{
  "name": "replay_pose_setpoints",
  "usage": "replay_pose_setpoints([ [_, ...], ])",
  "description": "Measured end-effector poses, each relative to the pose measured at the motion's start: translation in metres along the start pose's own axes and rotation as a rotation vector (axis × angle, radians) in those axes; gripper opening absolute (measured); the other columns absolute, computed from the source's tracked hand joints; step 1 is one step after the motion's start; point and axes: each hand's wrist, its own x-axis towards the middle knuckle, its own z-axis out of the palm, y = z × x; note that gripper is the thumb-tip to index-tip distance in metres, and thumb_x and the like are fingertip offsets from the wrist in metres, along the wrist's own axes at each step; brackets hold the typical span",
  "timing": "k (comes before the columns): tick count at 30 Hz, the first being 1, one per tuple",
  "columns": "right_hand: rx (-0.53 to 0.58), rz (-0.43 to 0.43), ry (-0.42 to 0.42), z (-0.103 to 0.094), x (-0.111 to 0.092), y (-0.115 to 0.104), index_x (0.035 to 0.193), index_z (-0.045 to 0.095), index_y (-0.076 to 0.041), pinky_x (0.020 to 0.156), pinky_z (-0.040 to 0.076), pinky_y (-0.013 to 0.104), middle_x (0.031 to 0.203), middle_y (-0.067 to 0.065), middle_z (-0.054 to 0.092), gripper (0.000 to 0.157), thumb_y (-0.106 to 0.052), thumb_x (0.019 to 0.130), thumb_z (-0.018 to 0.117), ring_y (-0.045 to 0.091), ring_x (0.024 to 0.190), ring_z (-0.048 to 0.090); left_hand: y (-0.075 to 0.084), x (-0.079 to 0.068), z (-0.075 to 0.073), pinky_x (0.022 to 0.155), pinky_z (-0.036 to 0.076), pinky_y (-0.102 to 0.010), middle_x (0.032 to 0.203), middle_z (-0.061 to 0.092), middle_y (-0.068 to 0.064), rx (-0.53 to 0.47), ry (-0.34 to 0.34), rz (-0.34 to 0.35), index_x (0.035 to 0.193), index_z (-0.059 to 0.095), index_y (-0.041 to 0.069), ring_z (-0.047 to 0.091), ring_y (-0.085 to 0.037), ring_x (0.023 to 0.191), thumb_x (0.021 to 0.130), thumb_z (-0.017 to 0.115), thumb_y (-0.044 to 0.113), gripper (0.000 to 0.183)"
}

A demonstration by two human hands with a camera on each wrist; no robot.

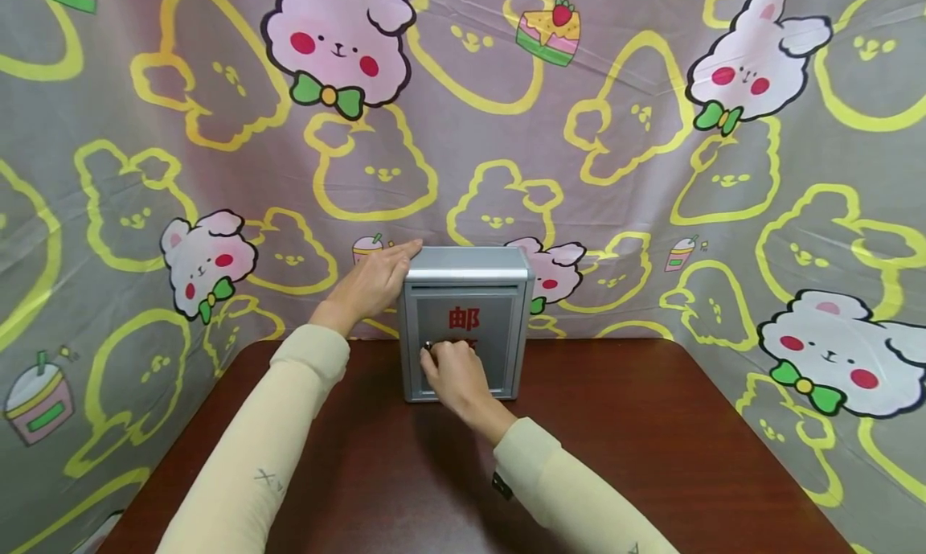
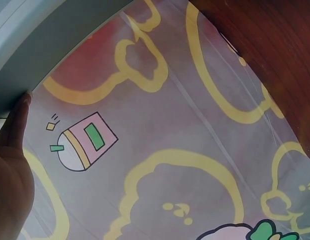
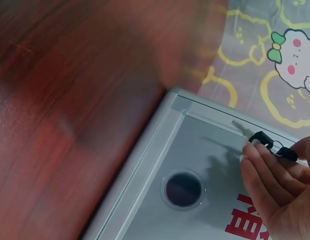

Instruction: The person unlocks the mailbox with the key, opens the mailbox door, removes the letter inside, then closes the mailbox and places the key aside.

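Note:
A grey metal mailbox (image 1: 466, 268) with red characters on its front stands upright on the table. My left hand (image 1: 372, 289) rests on its upper left edge with the fingers extended; in the left wrist view the fingertips touch the side of the box. At the left part of the door, my right hand (image 1: 459, 377) pinches one of two black-headed keys (image 3: 289, 153) joined by a small ring. The other key (image 3: 260, 139) hangs from the ring, its metal blade over the door frame. The tip of the pinched key is hidden by the hand.
A dark red-brown wooden table (image 1: 608, 441) lies under the box. Behind and around it hangs a cloth (image 1: 499, 144) printed with cartoon rabbits. A round dark window (image 3: 183, 189) is set in the mailbox door.

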Motion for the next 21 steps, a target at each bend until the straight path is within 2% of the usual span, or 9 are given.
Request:
replay_pose_setpoints([
  [9, 0.051, 0.007, 0.008, 0.0027, 0.0008, 0.0003, 0.053, 0.052, -0.02, 0.047, 0.041, 0.027, 0.048, -0.01, 0.047, 0.051, -0.021, 0.103, 0.059, 0.009, 0.048, 0.049, -0.001, 0.0006, -0.0007, 0.121, 0.033, -0.045, 0.156, 0.048, -0.008, 0.0, 0.011, 0.005, 0.153, 0.048, 0.005, 0.044, -0.028, 0.145, 0.111, 0.026, 0.024, 0.051],
  [21, 0.005, -0.011, 0.01, 0.0027, 0.0024, -0.0026, 0.053, 0.051, -0.019, 0.046, 0.041, 0.027, 0.049, -0.009, 0.046, 0.05, -0.02, 0.103, 0.059, 0.009, 0.048, 0.048, -0.0052, 0.0032, 0.001, 0.121, 0.033, -0.044, 0.157, 0.047, -0.006, -0.005, 0.0, -0.006, 0.153, 0.048, 0.007, 0.043, -0.026, 0.146, 0.112, 0.026, 0.025, 0.05],
])
